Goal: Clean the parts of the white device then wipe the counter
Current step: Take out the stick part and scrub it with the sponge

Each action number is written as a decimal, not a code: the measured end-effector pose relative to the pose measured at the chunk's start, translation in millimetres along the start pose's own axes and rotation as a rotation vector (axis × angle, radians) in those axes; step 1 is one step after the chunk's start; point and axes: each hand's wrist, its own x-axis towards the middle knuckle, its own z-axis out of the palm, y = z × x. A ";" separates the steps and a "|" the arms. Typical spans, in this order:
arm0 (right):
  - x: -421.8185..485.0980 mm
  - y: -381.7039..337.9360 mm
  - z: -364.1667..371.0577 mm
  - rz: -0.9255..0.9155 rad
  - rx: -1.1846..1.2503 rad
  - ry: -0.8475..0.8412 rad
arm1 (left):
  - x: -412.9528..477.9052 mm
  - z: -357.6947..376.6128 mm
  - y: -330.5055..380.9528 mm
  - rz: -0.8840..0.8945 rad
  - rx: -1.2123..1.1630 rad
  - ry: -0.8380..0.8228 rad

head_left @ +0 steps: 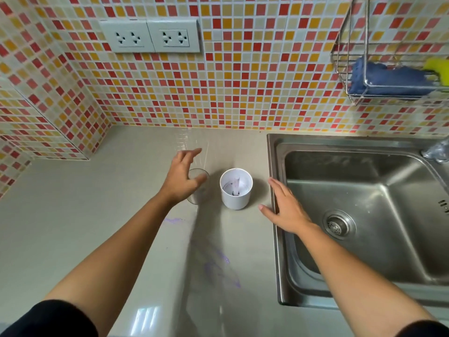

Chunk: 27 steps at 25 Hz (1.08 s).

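A white cylindrical device (236, 189) stands upright on the beige counter (73, 215), its open top showing a blade inside. Just left of it is a clear plastic lid or cup (199, 188), partly hidden under my left hand (182, 181). That hand hovers over the clear part with fingers spread and holds nothing. My right hand (283, 210) lies flat with straight fingers at the sink's left rim, right of the device and not touching it. Faint purple smears (218, 266) mark the counter in front.
A steel sink (364, 215) with a drain strainer fills the right side. A wire rack (388, 76) on the tiled wall holds a blue cloth (388, 80) and a yellow sponge (437, 65). Two wall sockets (150, 36) sit above the counter.
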 end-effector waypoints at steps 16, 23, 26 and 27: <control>29.5 -59.4 1.4 -0.011 0.258 -0.001 | 36.3 28.5 53.5 0.518 0.518 -0.371; 30.5 -57.5 2.0 -0.017 0.276 0.008 | 34.8 29.9 65.4 0.514 0.652 -0.371; 30.3 -57.6 1.8 -0.013 0.280 0.009 | 34.5 32.7 66.3 0.513 0.692 -0.343; 30.0 -57.8 1.5 -0.013 0.281 0.011 | 34.9 32.7 66.6 0.507 0.696 -0.333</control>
